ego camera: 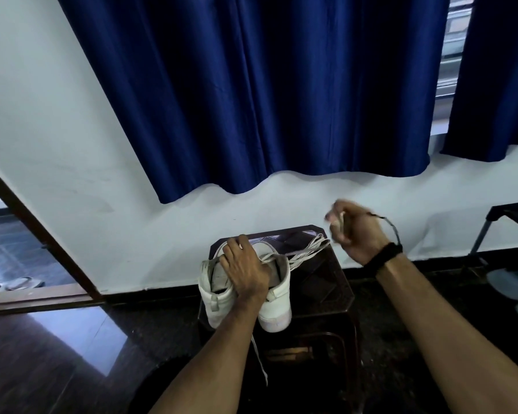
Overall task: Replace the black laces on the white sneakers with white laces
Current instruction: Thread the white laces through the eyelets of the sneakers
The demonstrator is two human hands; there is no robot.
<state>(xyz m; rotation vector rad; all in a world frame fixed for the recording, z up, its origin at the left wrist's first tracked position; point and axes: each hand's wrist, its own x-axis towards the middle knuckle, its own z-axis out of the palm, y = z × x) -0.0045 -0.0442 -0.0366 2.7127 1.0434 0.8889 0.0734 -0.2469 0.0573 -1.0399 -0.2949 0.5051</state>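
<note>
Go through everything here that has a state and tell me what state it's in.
Left hand: resting on the white sneakers, fingers spread.
Right hand: raised, curled round a white lace.
White sneakers: upright on the stool.
Blue curtain: drawn.

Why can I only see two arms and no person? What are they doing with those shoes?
The camera sits on the person's head, looking down, so you see only their arms. The left hand rests on a pair of white sneakers standing on a dark stool. The right hand is lifted and curled round something pale, probably a white lace, though it is blurry. More white laces lie beside the shoes. Behind hangs a blue curtain.
</note>
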